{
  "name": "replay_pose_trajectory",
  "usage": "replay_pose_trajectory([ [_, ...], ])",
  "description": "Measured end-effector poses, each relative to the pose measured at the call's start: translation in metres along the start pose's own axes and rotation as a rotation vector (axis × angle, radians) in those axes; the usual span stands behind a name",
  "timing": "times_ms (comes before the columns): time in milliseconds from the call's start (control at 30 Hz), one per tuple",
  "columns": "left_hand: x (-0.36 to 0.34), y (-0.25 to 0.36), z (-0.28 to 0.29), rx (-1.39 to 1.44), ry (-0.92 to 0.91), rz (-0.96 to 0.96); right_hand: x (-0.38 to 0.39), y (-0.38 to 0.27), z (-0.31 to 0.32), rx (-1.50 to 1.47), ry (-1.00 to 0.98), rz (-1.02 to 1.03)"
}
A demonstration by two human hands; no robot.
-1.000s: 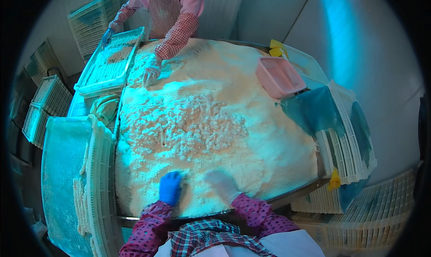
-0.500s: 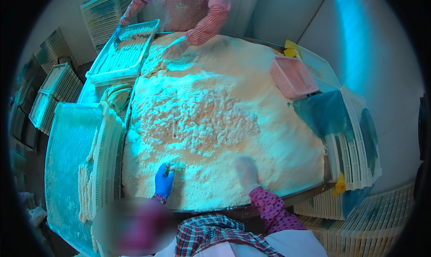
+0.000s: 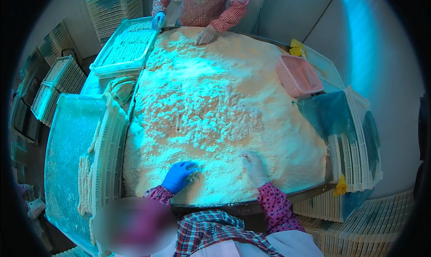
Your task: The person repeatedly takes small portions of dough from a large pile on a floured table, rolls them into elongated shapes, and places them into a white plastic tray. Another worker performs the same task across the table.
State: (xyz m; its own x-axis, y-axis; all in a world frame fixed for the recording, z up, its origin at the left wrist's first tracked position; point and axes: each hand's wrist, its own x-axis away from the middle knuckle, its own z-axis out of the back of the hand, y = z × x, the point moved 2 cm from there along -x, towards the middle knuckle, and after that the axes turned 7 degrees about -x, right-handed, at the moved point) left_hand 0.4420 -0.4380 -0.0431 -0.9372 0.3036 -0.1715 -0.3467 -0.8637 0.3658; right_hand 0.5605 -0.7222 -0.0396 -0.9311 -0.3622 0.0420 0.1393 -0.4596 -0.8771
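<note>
My left hand point(image 3: 178, 175), in a blue glove, rests low in the crumb coating point(image 3: 287, 153) near the table's front edge, fingers curled over it; what lies under them is hidden. My right hand point(image 3: 254, 167), in a translucent glove, touches the crumbs to the right, fingers loosely bent and apart, nothing visible in them. Beyond both hands lies a rough patch of lumpy pale pieces point(image 3: 193, 113) covered in crumbs. Beside my left hand stands a stack of white trays point(image 3: 107, 144), its top one holding a few long coated strips point(image 3: 84, 185).
A co-worker point(image 3: 202, 8) in a checked apron works opposite, one hand point(image 3: 206, 35) in the crumbs, the other by a filled tray point(image 3: 123, 46). A pink basket point(image 3: 298, 75), yellow items point(image 3: 297, 48) and racks with blue-green sheets point(image 3: 354, 136) line the right side. More racks point(image 3: 58, 86) stand left.
My left hand has shifted right and turned rightward; my right hand moved right. The co-worker's translucent-gloved hand moved back from the crumb surface's middle. The whole view has shifted slightly.
</note>
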Motion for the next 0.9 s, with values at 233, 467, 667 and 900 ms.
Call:
replay_pose_trajectory([
  [233, 0.015, -0.019, -0.023, 0.577, 0.172, 0.352, 0.027, -0.008, -0.012, 0.081, -0.317, 0.065],
  [467, 0.021, 0.000, -0.022, 1.388, 0.432, 0.740, 0.000, -0.020, -0.044, -0.034, -0.116, 0.066],
  [667, 0.018, 0.000, -0.023, 1.690, 0.414, 0.825, 0.002, -0.009, -0.057, -0.593, -0.243, -0.349],
  [900, 0.031, -0.026, -0.029, 1.086, 0.348, 0.763, 0.005, -0.023, -0.059, -0.601, -0.178, -0.331],
])
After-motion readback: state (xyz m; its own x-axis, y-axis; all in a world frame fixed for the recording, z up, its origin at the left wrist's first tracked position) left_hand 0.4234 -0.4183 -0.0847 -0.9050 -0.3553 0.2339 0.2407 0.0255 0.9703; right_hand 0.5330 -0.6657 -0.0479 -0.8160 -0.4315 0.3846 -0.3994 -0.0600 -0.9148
